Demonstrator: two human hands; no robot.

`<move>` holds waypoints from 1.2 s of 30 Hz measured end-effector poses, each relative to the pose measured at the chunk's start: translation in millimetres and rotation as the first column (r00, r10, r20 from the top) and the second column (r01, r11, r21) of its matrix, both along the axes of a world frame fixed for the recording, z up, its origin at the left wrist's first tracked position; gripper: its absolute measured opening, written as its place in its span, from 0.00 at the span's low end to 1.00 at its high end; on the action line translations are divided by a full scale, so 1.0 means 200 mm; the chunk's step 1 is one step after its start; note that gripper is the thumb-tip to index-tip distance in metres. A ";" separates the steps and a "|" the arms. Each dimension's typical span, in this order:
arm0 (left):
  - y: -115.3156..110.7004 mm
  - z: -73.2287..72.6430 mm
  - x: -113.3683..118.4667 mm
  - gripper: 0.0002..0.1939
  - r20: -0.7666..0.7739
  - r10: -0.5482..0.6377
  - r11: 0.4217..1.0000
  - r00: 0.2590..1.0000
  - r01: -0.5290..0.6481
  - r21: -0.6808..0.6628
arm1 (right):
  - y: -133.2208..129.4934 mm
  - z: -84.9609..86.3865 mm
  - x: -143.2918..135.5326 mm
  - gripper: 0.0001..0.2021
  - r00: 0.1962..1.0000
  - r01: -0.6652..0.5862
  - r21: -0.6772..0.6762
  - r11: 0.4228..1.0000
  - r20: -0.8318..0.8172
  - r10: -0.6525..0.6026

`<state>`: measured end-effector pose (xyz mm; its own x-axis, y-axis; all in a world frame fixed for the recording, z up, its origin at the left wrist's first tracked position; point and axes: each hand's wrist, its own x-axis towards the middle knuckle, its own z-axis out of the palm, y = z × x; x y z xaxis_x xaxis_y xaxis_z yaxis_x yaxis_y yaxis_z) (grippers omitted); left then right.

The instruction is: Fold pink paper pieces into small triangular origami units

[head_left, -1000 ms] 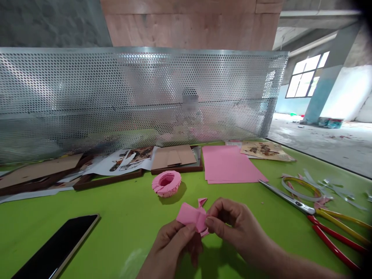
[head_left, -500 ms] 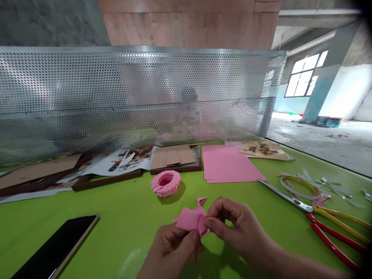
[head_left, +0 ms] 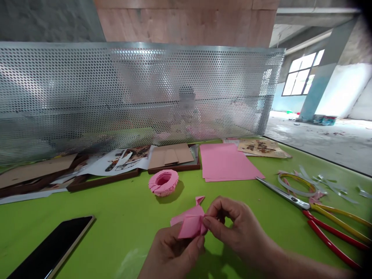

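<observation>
Between my two hands is a folded piece of pink paper (head_left: 190,224), with a small pointed tip standing up at its far end. My left hand (head_left: 176,248) grips it from below and the left, thumb on the near side. At its right edge, my right hand (head_left: 232,221) pinches the paper between thumb and index finger. Just beyond lies a pink pleated paper ring (head_left: 163,183) on the green table (head_left: 124,217). Farther back is a stack of flat pink sheets (head_left: 228,162). The fold details under my fingertips are hidden.
Scissors (head_left: 296,202) with red and yellow handles lie at right, beside a roll of tape (head_left: 298,185) and clear scraps. A phone (head_left: 55,248) rests at front left. Brown frames (head_left: 104,181) and cardboard (head_left: 171,155) line a perforated metal panel (head_left: 139,97).
A flap of the folded paper has swung down toward me over my left fingers, exposing another layer behind it. Both hands keep their grip. The view has shifted slightly.
</observation>
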<state>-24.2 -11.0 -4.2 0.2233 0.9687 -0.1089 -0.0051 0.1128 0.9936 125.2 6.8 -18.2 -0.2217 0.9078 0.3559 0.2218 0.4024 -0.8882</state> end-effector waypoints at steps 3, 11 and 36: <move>0.00 0.00 0.01 0.16 0.022 0.028 0.999 0.999 -0.028 0.015 | 0.00 0.01 0.00 0.08 1.000 0.004 0.018 1.000 0.008 -0.004; 0.02 -0.03 -0.02 0.18 -0.017 -0.030 0.998 0.999 0.029 -0.056 | -0.01 0.02 0.00 0.08 1.000 0.013 -0.003 1.000 0.013 -0.013; 0.03 -0.05 -0.04 0.14 0.084 0.092 0.987 0.992 -0.080 -0.138 | -0.01 -0.01 -0.01 0.05 0.984 -0.151 -0.139 0.979 -0.120 0.135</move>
<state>-31.5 -5.0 -13.5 0.1545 0.9626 -0.2224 -0.1089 0.2403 0.9646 123.0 5.3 -20.4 -0.3202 0.9137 0.2504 0.0696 0.2863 -0.9556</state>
